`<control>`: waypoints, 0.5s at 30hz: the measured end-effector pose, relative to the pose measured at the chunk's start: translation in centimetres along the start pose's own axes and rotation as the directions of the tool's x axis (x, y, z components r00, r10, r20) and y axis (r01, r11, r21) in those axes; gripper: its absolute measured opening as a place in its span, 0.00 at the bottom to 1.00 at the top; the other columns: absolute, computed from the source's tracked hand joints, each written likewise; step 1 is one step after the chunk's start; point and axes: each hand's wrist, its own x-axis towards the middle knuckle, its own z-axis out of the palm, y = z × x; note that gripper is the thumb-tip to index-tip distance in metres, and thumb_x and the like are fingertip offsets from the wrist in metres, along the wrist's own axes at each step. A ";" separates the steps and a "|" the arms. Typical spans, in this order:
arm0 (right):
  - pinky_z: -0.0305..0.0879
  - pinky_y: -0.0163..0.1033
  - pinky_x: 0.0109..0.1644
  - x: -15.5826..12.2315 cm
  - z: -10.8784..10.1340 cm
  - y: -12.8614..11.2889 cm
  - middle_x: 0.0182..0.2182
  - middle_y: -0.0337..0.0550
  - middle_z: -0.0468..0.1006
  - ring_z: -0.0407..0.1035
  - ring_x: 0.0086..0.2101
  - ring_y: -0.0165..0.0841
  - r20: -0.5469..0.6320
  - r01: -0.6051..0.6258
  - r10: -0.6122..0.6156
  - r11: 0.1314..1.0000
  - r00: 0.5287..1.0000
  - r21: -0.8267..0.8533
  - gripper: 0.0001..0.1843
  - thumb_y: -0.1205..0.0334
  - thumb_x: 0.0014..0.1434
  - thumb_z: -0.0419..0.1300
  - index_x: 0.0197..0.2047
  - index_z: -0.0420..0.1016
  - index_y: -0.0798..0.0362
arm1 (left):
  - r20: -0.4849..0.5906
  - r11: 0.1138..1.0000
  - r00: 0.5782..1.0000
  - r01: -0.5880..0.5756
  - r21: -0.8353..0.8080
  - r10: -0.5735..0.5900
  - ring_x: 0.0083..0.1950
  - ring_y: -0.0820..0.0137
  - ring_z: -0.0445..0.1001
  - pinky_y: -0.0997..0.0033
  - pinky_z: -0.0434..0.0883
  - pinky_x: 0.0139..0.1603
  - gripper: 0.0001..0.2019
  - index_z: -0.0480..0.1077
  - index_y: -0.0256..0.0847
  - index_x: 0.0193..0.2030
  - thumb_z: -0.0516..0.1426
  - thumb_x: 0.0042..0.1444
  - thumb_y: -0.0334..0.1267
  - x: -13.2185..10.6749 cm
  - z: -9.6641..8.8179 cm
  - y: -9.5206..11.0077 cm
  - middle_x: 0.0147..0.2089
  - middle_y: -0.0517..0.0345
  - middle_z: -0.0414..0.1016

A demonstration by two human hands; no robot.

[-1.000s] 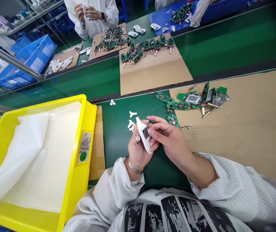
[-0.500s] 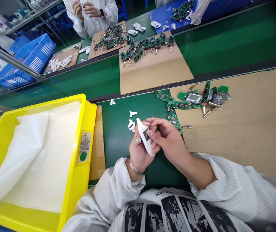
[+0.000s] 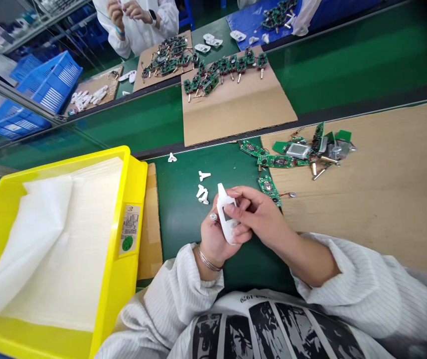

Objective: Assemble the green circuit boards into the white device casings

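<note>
Both my hands grip a small white plastic housing [image 3: 225,213] above the green mat. My left hand [image 3: 213,238] cups it from below and behind, fingers curled round it. My right hand [image 3: 258,215] closes over its front, thumb and fingers pressed on it. A few small white plastic pieces [image 3: 203,191] lie on the mat just left of the housing. A pile of green circuit boards [image 3: 300,150] with metal probes lies to the right, partly on a cardboard sheet.
A yellow tray [image 3: 134,199] lined with white foam sits at left. A cardboard sheet [image 3: 235,107] carrying rows of circuit boards rests on the green conveyor belt beyond. Across the belt a person in a white coat handles parts. Blue crates [image 3: 45,85] stand far left.
My right hand has shifted further over the housing's front, and the housing has tilted more upright in my grip. The camera view drifted slightly.
</note>
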 end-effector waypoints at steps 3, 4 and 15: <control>0.70 0.37 0.45 0.9 -1.3 -0.5 0.37 0.43 0.78 0.72 0.40 0.34 0.084 0.107 -0.104 0.994 0.991 -0.030 0.15 0.50 0.50 0.69 0.33 0.79 0.53 | 0.035 0.998 0.998 0.060 -0.021 -0.059 0.18 0.83 0.50 0.85 0.43 0.13 0.10 0.66 0.42 0.39 0.59 0.51 0.40 -0.3 0.1 0.6 0.31 0.62 0.60; 0.69 0.39 0.48 1.1 -1.7 -0.7 0.40 0.44 0.78 0.72 0.43 0.35 0.125 0.108 -0.102 0.993 0.987 -0.041 0.14 0.51 0.50 0.69 0.32 0.79 0.53 | 0.047 0.997 0.997 0.066 -0.034 -0.065 0.18 0.83 0.49 0.85 0.43 0.13 0.09 0.66 0.42 0.38 0.58 0.51 0.39 -0.3 0.1 0.7 0.30 0.62 0.60; 0.64 0.33 0.30 1.0 -2.0 -1.2 0.29 0.37 0.70 0.62 0.28 0.27 0.186 0.054 -0.016 0.978 0.982 -0.201 0.20 0.59 0.41 0.71 0.39 0.76 0.54 | 0.032 0.996 0.997 0.075 -0.043 -0.074 0.18 0.83 0.50 0.85 0.45 0.14 0.11 0.67 0.41 0.41 0.56 0.51 0.39 0.0 -0.8 0.4 0.29 0.60 0.61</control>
